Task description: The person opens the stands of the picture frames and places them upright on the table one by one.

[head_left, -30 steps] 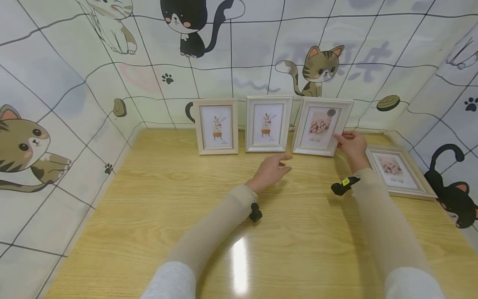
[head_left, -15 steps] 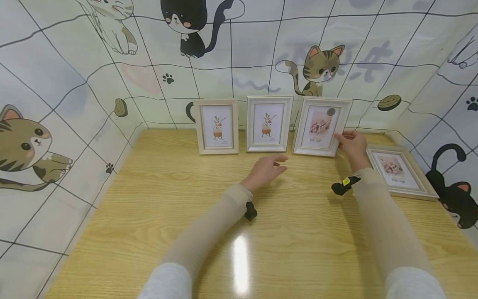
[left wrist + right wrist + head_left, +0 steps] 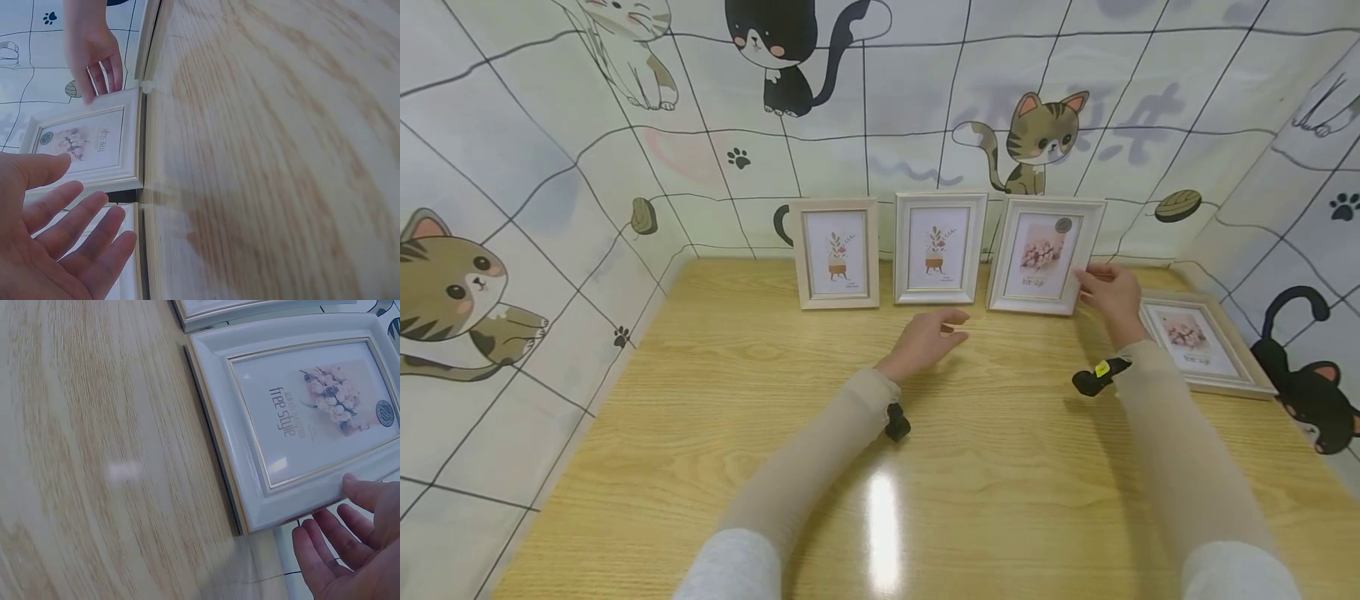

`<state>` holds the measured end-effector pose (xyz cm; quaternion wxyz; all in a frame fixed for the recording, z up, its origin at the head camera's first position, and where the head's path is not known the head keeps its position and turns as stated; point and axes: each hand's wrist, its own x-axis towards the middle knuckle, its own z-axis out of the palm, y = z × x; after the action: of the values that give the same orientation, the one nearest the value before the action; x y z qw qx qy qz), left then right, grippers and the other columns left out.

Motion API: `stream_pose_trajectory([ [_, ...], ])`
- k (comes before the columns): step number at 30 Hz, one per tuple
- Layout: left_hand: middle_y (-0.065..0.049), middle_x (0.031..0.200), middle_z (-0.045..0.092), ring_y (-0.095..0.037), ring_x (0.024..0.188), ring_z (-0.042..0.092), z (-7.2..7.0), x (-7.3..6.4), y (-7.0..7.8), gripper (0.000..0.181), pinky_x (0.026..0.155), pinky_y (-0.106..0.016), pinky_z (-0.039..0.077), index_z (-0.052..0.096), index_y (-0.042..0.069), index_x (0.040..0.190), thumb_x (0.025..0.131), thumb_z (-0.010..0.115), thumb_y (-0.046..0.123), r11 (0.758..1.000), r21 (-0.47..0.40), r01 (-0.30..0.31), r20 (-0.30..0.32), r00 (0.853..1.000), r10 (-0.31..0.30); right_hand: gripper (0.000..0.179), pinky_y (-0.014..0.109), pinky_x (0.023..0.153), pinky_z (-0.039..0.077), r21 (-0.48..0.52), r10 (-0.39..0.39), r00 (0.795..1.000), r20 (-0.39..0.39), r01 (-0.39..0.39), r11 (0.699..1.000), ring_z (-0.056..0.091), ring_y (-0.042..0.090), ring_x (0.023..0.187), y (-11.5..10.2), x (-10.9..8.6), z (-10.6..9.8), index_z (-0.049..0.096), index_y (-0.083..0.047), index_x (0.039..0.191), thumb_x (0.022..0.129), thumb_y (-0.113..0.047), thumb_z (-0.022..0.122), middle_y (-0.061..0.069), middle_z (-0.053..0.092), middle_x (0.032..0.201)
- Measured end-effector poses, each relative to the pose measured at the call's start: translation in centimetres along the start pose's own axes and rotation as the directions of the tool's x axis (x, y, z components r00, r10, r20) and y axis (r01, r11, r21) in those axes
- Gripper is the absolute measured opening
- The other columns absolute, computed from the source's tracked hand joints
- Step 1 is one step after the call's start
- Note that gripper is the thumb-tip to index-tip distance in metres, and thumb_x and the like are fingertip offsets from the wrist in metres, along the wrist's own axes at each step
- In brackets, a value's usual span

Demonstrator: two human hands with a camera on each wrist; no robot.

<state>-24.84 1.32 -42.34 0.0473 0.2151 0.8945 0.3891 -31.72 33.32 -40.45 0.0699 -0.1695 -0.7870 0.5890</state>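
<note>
Three picture frames stand upright in a row at the back of the table. The rightmost is a white picture frame (image 3: 1039,254) with a pink flower print, set at a slight angle. My right hand (image 3: 1111,300) holds its right edge; in the right wrist view the thumb (image 3: 359,487) lies on the front and the other fingers reach behind the edge. My left hand (image 3: 925,342) hovers in front of the middle white picture frame (image 3: 936,250), which bears a potted-plant print. Its fingers are relaxed and apart, with nothing in them, as the left wrist view also shows.
A cream picture frame (image 3: 837,254) with a plant print stands at the row's left end. Another cream picture frame (image 3: 1198,343) lies face up at the right, beside my right wrist. A cat-patterned cloth wall (image 3: 910,117) rises behind the wooden table (image 3: 700,400).
My left hand has drawn back a little to the left, away from the rightmost standing frame. That frame shifted very slightly; my right hand stays at its edge.
</note>
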Motion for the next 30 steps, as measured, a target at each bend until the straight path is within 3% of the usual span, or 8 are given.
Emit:
stream_pose_trajectory([
  [6, -0.003, 0.138, 0.064, -0.021, 0.120, 0.065, 0.1, 0.0, -0.2, 0.038, 0.100, -0.030, 0.054, 0.060, 0.013, 0.135, 0.100, 0.061, 0.027, 1.000, -0.004, -0.005, -0.004, 1.000, 0.005, 0.039, 0.010, 0.069, 0.057, -0.048, -0.063, 0.997, 0.033, 0.064, 0.997, 0.062, -0.009, 0.074, 0.1, -0.7, -1.9, 0.057, -0.006, 0.124, 0.095, -0.031, 0.066, -0.025, 0.060, 0.081],
  [14, -0.004, 0.137, 0.064, -0.022, 0.119, 0.066, 0.2, 0.1, 0.1, 0.038, 0.101, -0.031, 0.054, 0.061, 0.010, 0.134, 0.100, 0.062, 0.026, 0.999, -0.035, -0.010, 0.001, 1.000, 0.010, 0.023, 0.007, 0.070, 0.055, -0.081, -0.130, 0.991, 0.040, 0.133, 0.988, 0.060, -0.013, 0.075, 0.2, -2.1, -5.3, 0.057, -0.017, 0.113, 0.096, -0.030, 0.064, -0.028, 0.059, 0.082],
  [22, -0.004, 0.137, 0.064, -0.021, 0.118, 0.066, 0.2, 0.1, 0.1, 0.038, 0.100, -0.031, 0.054, 0.061, 0.010, 0.134, 0.100, 0.061, 0.026, 1.000, -0.029, -0.008, 0.002, 1.000, 0.008, 0.014, 0.006, 0.067, 0.054, -0.178, -0.068, 0.997, -0.040, 0.060, 0.982, 0.057, -0.018, 0.070, 1.2, -2.6, -9.5, 0.055, -0.030, 0.104, 0.095, -0.039, 0.063, -0.030, 0.053, 0.082],
  [24, -0.004, 0.137, 0.064, -0.021, 0.118, 0.066, 0.2, 0.1, 0.2, 0.038, 0.100, -0.031, 0.054, 0.061, 0.010, 0.134, 0.100, 0.061, 0.026, 0.999, -0.034, -0.011, 0.004, 1.000, 0.011, 0.019, 0.006, 0.063, 0.053, -0.271, -0.064, 0.996, -0.069, 0.043, 0.962, 0.054, -0.018, 0.066, 1.8, -2.7, -10.8, 0.056, -0.028, 0.106, 0.096, -0.043, 0.061, -0.027, 0.052, 0.085],
  [26, -0.003, 0.137, 0.064, -0.020, 0.119, 0.066, 0.1, 0.1, 0.3, 0.038, 0.100, -0.029, 0.054, 0.061, 0.011, 0.135, 0.100, 0.061, 0.026, 0.999, -0.035, -0.009, 0.007, 1.000, 0.009, 0.032, 0.009, 0.060, 0.050, -0.387, -0.068, 0.993, -0.097, 0.026, 0.922, 0.051, -0.014, 0.068, 2.3, -3.0, -12.1, 0.058, -0.019, 0.115, 0.097, -0.046, 0.057, -0.014, 0.057, 0.095],
  [28, -0.003, 0.138, 0.064, -0.020, 0.119, 0.066, 0.2, 0.1, 0.3, 0.037, 0.100, -0.029, 0.054, 0.061, 0.012, 0.135, 0.100, 0.061, 0.026, 0.999, -0.035, -0.006, 0.010, 1.000, 0.006, 0.050, 0.016, 0.060, 0.046, -0.494, -0.076, 0.990, -0.116, 0.009, 0.869, 0.057, 0.003, 0.079, 2.9, -3.4, -13.3, 0.056, -0.006, 0.127, 0.099, -0.046, 0.053, 0.004, 0.061, 0.109],
  [30, -0.003, 0.138, 0.064, -0.020, 0.119, 0.065, 0.2, 0.1, 0.4, 0.037, 0.100, -0.029, 0.054, 0.060, 0.012, 0.135, 0.100, 0.061, 0.026, 0.999, -0.034, 0.000, 0.013, 1.000, 0.000, 0.064, 0.024, 0.063, 0.040, -0.583, -0.082, 0.988, -0.127, -0.007, 0.813, 0.058, 0.024, 0.095, 3.5, -3.7, -14.5, 0.047, 0.005, 0.138, 0.100, -0.046, 0.049, 0.023, 0.056, 0.125],
])
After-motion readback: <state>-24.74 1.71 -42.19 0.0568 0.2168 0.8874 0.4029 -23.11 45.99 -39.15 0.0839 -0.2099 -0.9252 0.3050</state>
